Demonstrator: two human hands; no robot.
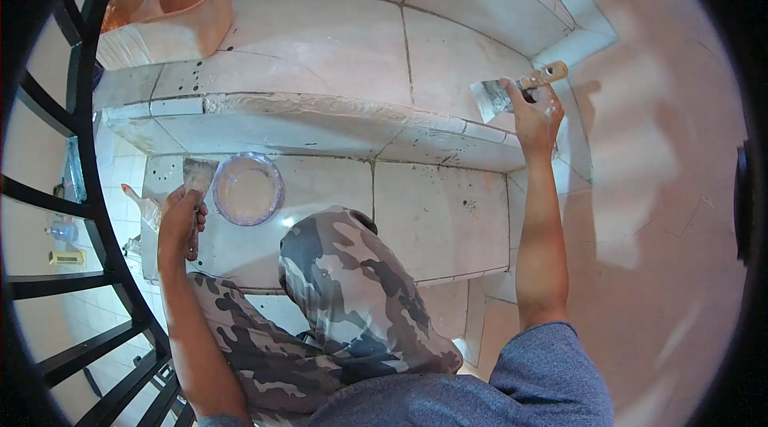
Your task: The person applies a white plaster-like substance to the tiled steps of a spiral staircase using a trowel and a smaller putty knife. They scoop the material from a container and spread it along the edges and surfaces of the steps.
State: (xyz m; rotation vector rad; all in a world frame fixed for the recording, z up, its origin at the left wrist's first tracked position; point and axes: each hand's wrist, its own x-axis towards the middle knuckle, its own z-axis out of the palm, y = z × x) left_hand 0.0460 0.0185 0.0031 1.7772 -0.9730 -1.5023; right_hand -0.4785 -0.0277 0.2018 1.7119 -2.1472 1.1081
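My right hand (536, 117) is closed round a putty knife (490, 99) with a wooden handle. Its wide, paste-smeared metal blade points left, just above the upper step near the right wall. Down at the left, my left hand (179, 217) grips a second scraper (198, 174), blade up and handle showing below the fingers. Right beside that blade, a round purple-rimmed tub (248, 189) of pale paste stands on the lower step. Between the hands runs the front edge of the upper step (320, 107), where a long stretch is rough and coated with pale material instead of edge tiles.
A peach-coloured bucket (172, 35) with a handled tool in it stands on the upper step at the far left. A black metal railing (84, 123) curves down the left side. Beyond my left hand lies a brush-like tool (142, 201). A wall (648, 187) rises at the right.
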